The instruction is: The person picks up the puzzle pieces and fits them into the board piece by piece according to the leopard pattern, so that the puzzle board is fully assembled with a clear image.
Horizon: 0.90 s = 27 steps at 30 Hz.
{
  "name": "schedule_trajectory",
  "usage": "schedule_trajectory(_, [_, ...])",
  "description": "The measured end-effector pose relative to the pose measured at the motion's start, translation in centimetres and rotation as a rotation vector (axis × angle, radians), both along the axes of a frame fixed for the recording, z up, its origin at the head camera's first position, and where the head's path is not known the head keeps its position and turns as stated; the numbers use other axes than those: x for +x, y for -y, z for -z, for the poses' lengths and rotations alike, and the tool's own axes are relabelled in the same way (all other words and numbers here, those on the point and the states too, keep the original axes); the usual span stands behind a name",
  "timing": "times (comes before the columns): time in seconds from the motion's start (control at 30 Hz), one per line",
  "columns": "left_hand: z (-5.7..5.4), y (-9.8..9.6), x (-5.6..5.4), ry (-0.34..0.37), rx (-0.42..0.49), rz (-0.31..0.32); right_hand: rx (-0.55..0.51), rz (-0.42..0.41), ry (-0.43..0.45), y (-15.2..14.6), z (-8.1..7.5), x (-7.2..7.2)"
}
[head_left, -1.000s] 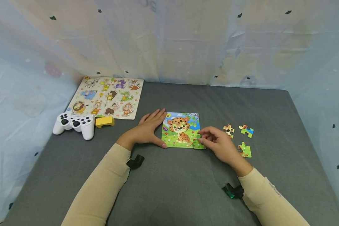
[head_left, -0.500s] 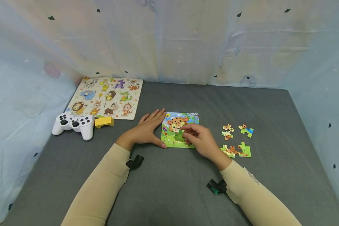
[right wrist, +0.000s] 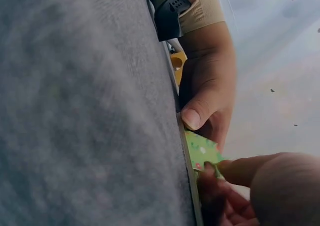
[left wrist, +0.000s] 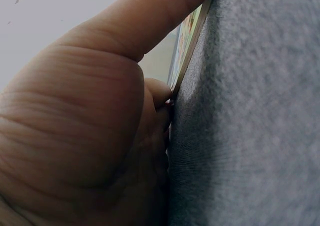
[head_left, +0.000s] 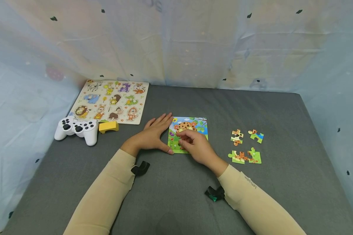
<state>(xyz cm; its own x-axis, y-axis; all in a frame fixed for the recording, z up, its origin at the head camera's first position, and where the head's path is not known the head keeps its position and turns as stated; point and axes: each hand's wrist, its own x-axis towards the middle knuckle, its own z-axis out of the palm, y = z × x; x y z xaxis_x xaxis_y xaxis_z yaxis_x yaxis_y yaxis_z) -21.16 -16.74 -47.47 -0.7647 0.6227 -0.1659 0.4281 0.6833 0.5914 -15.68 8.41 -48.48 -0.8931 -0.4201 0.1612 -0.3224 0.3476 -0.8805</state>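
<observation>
A square puzzle board with a spotted leopard cub picture lies on the grey cloth in the head view. My left hand is spread flat along its left side, thumb and fingertips at the edge. Over the board's lower left part, my right hand pinches a green puzzle piece between thumb and fingers. In the right wrist view, that piece stands tilted close over the board, near the left thumb. The right hand covers most of the cub in the head view.
Right of the board lie several loose puzzle pieces, among them a green one and a blue-edged one. At the back left are an animal peg board, a white game controller and a yellow block. A patterned curtain hangs behind.
My right hand has carried the green puzzle piece leftward, from the board's lower right corner to its lower left part. The left hand has stayed in place.
</observation>
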Motion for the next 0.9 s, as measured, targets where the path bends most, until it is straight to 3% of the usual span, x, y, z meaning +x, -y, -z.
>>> schedule_trajectory(0.23, [0.1, 0.0, -0.1, 0.007, -0.013, -0.002, 0.301, 0.003, -0.137, 0.2, -0.1, 0.4])
schedule_trajectory(0.37, [0.1, 0.0, -0.1, 0.009, -0.010, 0.000, 0.378, -0.021, -0.196, 0.3, -0.3, 0.8])
schedule_trajectory(0.6, [0.2, 0.2, -0.2, 0.011, -0.003, 0.004, 0.380, -0.046, -0.225, 0.2, -0.5, 0.9])
schedule_trajectory(0.9, [0.9, 0.3, -0.4, 0.009, 0.016, 0.003, 0.238, -0.105, -0.099, -1.2, -0.6, 1.1])
